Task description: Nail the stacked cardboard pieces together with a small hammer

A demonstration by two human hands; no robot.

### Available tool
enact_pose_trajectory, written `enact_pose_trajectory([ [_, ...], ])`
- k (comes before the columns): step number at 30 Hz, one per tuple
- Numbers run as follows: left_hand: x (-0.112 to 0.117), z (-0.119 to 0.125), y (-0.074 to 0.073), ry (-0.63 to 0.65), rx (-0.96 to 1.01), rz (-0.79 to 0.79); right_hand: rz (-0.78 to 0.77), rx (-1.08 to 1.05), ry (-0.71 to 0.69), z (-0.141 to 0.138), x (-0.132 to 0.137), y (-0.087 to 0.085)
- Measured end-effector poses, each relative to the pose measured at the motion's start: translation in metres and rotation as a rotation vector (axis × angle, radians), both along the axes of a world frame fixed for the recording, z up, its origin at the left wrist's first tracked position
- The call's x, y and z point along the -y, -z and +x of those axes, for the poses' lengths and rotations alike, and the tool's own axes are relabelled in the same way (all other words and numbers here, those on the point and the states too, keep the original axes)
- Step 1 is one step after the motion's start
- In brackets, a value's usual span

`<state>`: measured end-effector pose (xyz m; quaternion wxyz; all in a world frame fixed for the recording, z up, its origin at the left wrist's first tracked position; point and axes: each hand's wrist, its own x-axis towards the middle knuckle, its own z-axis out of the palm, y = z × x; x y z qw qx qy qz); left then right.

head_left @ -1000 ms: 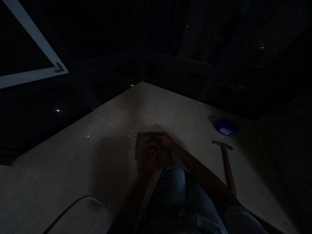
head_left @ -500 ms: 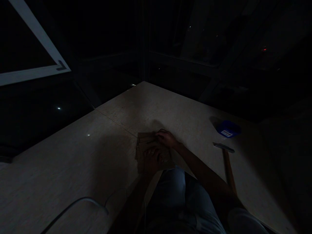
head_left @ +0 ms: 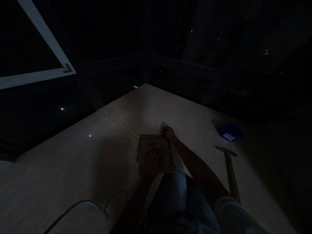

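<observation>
Rests left hand (head_left: 153,162) on cardboard (head_left: 159,144) at surface's (head_left: 190,120) near edge | has right hand (head_left: 168,132) beside cardboard | cannot tell either grip

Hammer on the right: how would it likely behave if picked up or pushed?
The hammer is probably head-heavy, its metal-looking head sitting on one end of a slender handle. That brown, wood-like handle should feel stiff. Pushed, it would likely slide or pivot rather than roll, since the head lies crosswise.
</observation>
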<state>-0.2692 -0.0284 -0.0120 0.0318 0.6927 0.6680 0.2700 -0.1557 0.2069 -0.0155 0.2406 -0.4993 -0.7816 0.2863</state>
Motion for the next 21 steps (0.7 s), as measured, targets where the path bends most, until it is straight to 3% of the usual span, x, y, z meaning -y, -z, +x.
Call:
enact_pose_trajectory([
  [6, 0.001, 0.001, -0.004, 0.012, 0.027, -0.007, 0.05, -0.019, 0.028, 0.005, 0.01, -0.012],
  [9, 0.001, 0.002, -0.007, 0.021, 0.043, -0.037, 0.072, -0.037, -0.102, 0.007, 0.034, -0.022],
  [15, -0.001, 0.003, -0.006, 0.017, 0.038, -0.059, 0.196, 0.088, -0.529, 0.007, 0.079, -0.037],
  [21, -0.001, 0.004, -0.008, 0.019, 0.062, -0.048, 0.201, 0.196, -0.573, -0.002, 0.078, -0.046],
])
